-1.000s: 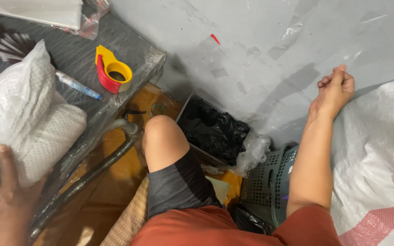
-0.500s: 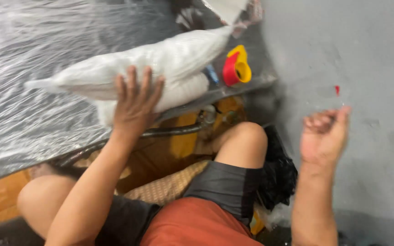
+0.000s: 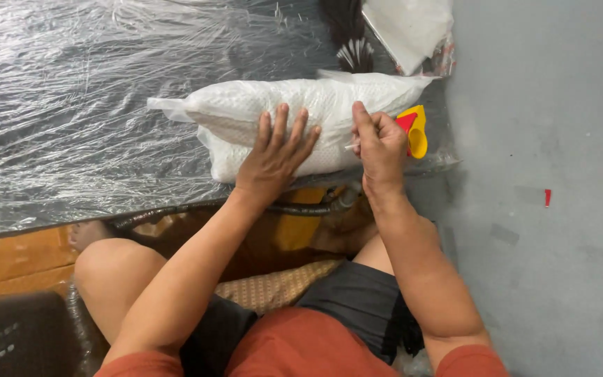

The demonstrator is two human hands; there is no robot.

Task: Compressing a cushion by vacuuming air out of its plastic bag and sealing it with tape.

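Hands now both on white bag [image 3: 294,115], lying lengthwise at near edge of plastic-covered tabletop [image 3: 71,105]: left hand [image 3: 273,157], earlier gripping, spreads flat fingers open; right hand [image 3: 382,143] has arrived, pinching thin stick.

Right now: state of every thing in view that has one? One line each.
White bag: full, lying on its side on the plastic sheet.
Left hand: open, flat on the bag.
Right hand: shut on a thin white stick, against the bag.
Funnel: lying tipped beside the right hand.
Plastic sheet: spread, wrinkled.
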